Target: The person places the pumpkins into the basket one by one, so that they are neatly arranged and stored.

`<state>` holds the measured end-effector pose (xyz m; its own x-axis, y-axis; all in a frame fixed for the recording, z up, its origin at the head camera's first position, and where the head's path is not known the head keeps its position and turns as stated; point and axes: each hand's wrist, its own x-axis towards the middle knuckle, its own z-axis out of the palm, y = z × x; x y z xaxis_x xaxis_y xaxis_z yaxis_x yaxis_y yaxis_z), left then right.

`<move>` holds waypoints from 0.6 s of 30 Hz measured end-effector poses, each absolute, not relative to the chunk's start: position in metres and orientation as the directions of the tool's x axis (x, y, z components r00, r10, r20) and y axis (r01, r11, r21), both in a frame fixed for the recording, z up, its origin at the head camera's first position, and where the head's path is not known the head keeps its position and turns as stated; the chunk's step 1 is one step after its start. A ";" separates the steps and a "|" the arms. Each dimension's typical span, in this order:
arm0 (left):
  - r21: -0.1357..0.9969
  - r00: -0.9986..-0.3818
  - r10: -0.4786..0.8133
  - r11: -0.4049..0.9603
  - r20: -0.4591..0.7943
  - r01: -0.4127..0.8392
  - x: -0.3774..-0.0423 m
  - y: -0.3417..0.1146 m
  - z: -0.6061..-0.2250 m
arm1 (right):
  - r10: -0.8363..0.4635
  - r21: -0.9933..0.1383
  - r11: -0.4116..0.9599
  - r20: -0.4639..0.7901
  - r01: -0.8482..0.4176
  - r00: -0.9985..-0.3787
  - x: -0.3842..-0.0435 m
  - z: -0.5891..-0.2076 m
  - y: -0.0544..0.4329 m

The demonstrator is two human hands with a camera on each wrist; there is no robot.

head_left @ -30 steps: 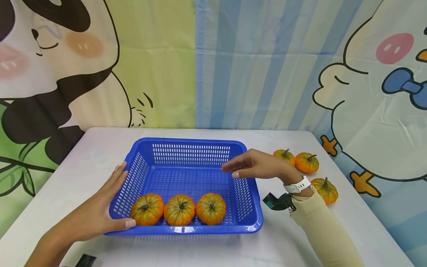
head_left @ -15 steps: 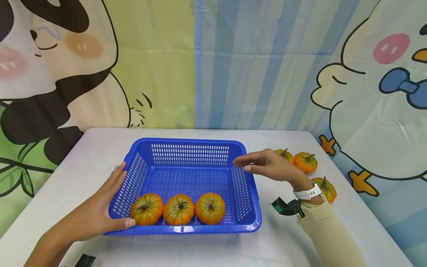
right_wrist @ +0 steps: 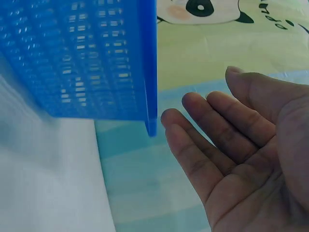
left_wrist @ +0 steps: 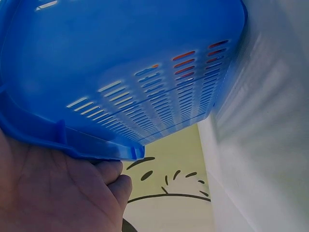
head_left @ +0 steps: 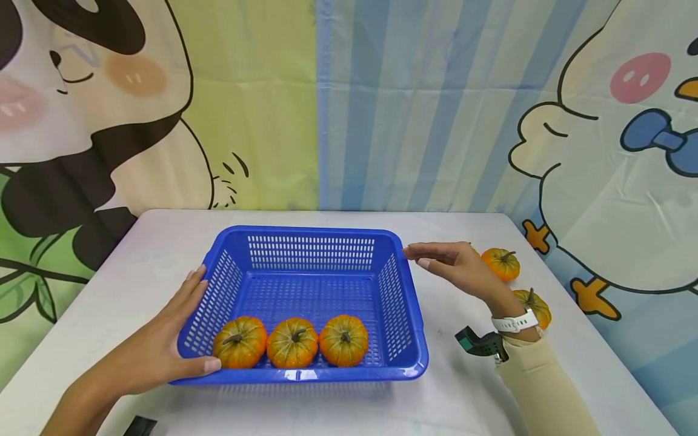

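Observation:
A blue plastic basket (head_left: 305, 290) with slotted walls stands on the white table. Three small orange-and-green pumpkins line its front wall: a left one (head_left: 240, 342), a middle one (head_left: 292, 343) and a right one (head_left: 344, 340). My left hand (head_left: 149, 345) holds the basket's left front corner, its thumb over the rim and fingers along the outer left side. In the left wrist view, fingertips of the left hand (left_wrist: 63, 188) show below the rim. My right hand (head_left: 455, 263), holding nothing, hovers beside the right rim; its fingers are slightly bent and apart in the right wrist view.
To the right on the table (head_left: 436, 387) lie more pumpkins: a back one (head_left: 500, 264), a nearer one (head_left: 534, 307) partly behind the right wrist, and one almost hidden by the right hand. A cartoon-printed curtain (head_left: 262, 109) hangs behind the table.
My right hand has moved rightward from above the basket's inside to beyond its right rim. The left hand, basket and pumpkins have stayed in place.

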<state>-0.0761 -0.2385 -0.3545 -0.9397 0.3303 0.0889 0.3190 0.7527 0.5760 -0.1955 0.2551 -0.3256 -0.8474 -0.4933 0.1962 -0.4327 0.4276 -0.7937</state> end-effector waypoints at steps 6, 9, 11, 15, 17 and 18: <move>0.587 -0.939 0.330 0.744 0.092 0.319 -0.076 -0.239 -0.355 | -0.410 -0.785 0.436 0.262 -0.440 -0.873 -0.201 -0.335 0.269; 0.588 -0.941 0.327 0.745 0.088 0.313 -0.076 -0.239 -0.354 | -0.374 -0.768 0.440 0.314 -0.465 -0.873 -0.203 -0.338 0.276; 0.587 -0.942 0.324 0.748 0.086 0.310 -0.077 -0.239 -0.354 | -0.349 -0.746 0.465 0.342 -0.477 -0.873 -0.204 -0.339 0.279; 0.591 -0.941 0.326 0.743 0.089 0.313 -0.077 -0.239 -0.355 | -0.273 -0.703 0.549 0.361 -0.452 -0.892 -0.203 -0.339 0.286; 0.593 -0.940 0.329 0.740 0.092 0.317 -0.076 -0.239 -0.355 | -0.226 -0.699 0.577 0.361 -0.423 -0.905 -0.203 -0.338 0.290; 0.593 -0.939 0.330 0.740 0.093 0.319 -0.076 -0.239 -0.355 | -0.206 -0.700 0.584 0.361 -0.410 -0.910 -0.203 -0.339 0.292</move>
<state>-0.0759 -0.2386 -0.3552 -0.9394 0.3299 0.0930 0.3185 0.7399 0.5926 -0.2030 0.2917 -0.3388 -0.9096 -0.2062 0.3607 -0.4101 0.5841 -0.7004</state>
